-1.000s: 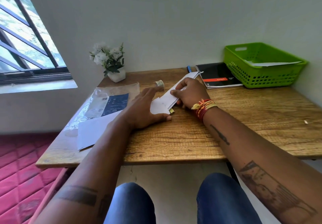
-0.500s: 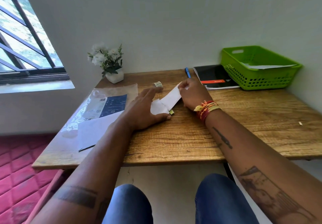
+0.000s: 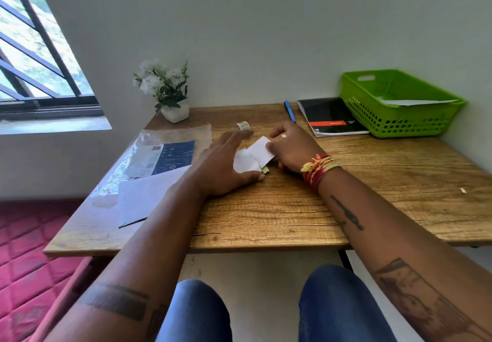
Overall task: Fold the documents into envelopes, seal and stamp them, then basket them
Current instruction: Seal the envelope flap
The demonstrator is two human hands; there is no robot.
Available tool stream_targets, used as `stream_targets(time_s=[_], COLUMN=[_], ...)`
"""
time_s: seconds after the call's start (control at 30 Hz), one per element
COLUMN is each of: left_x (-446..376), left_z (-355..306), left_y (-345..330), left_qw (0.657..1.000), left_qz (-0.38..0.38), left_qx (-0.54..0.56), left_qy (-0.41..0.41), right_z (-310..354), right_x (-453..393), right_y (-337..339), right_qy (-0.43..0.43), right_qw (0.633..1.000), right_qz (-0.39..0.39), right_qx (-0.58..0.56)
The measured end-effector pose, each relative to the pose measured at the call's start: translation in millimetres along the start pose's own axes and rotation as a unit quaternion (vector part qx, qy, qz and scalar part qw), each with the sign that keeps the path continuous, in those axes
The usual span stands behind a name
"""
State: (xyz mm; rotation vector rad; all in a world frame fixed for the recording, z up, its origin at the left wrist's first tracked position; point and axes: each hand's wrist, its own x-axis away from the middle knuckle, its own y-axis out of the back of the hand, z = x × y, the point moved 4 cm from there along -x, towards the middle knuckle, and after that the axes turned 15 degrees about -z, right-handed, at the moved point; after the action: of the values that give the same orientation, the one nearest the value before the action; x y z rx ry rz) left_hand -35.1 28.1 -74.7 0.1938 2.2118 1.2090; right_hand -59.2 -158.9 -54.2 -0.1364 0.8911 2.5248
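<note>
A white envelope [image 3: 246, 162] lies flat at the middle of the wooden table [image 3: 292, 208]. My left hand [image 3: 226, 166] rests flat on its left part, fingers spread. My right hand [image 3: 294, 148] holds a white folded document [image 3: 262, 150] whose near end meets the envelope's mouth; how far it is inside is hidden. A small green-yellow item [image 3: 265, 170] peeks out under the envelope's corner. A roll of stamps [image 3: 242, 126] stands just beyond my left fingers. The green basket [image 3: 399, 120] at the back right holds a white envelope [image 3: 415, 101].
A clear plastic sleeve with a blue card [image 3: 170, 155] and a white sheet [image 3: 149, 195] lie on the left. A potted white flower [image 3: 167, 94] stands at the back. A blue pen [image 3: 289, 111] and black notebook [image 3: 332, 116] lie beside the basket. Window at left.
My right hand has slid the folded document toward my left hand, so much less of it shows beyond the envelope. My left hand has stayed pressed on the envelope.
</note>
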Motion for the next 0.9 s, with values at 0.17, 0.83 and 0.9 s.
stream_targets(time_s=[0.17,0.83,0.9], left_x=[3,5,5], left_z=[-1,-5,-6], left_y=[2,2,2], left_qw=[1.0,1.0,1.0], left_qz=[-0.009,-0.009,-0.006], left_qx=[-0.003,0.004,0.006], left_qy=[-0.006,-0.004,0.0], right_z=[5,11,13], right_x=[5,7,6], right_y=[-7,-16,-15], right_qy=[0.033,0.01,0.014], right_qw=[0.999,0.994,0.991], right_qz=[0.02,0.088,0.108], right_qx=[0.017,0.069,0.076])
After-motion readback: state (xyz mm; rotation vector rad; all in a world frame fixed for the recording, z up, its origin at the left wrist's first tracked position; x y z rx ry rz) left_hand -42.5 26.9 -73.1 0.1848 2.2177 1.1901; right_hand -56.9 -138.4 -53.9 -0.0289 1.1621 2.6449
